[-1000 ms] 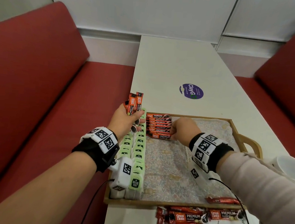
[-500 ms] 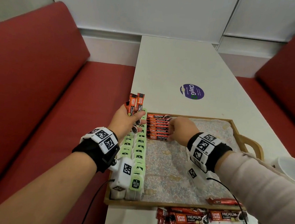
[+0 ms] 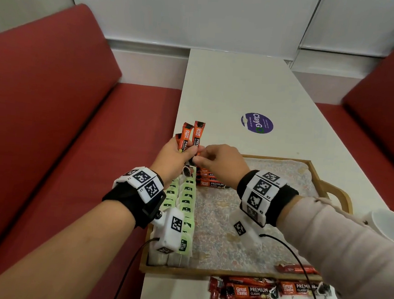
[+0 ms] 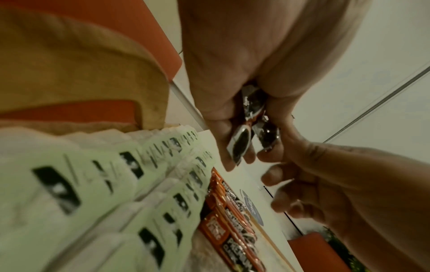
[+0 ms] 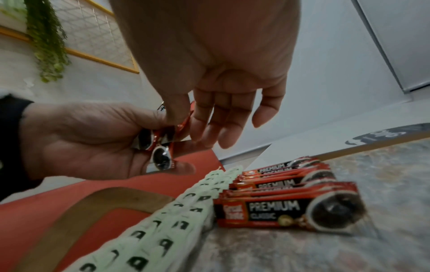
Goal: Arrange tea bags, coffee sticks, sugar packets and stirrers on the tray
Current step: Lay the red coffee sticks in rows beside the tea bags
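Left hand [image 3: 174, 157] grips a small bunch of coffee sticks [image 3: 191, 136] upright, just past the far-left corner of the tray [image 3: 219, 274]. Right hand [image 3: 223, 163] meets it there, thumb and forefinger pinching one stick of the bunch; other fingers [image 5: 235, 117] loose. On the tray: tea bags [image 3: 184, 202] in two rows along its left edge, a row of laid coffee sticks [image 3: 210, 181] just right of them at the far end, one stick [image 3: 295, 268] at the near-right rim. Loose stick pile [image 3: 246, 294] on the worktop [image 3: 231, 86] just near of the tray. White cup [image 3: 390, 226] right of the tray.
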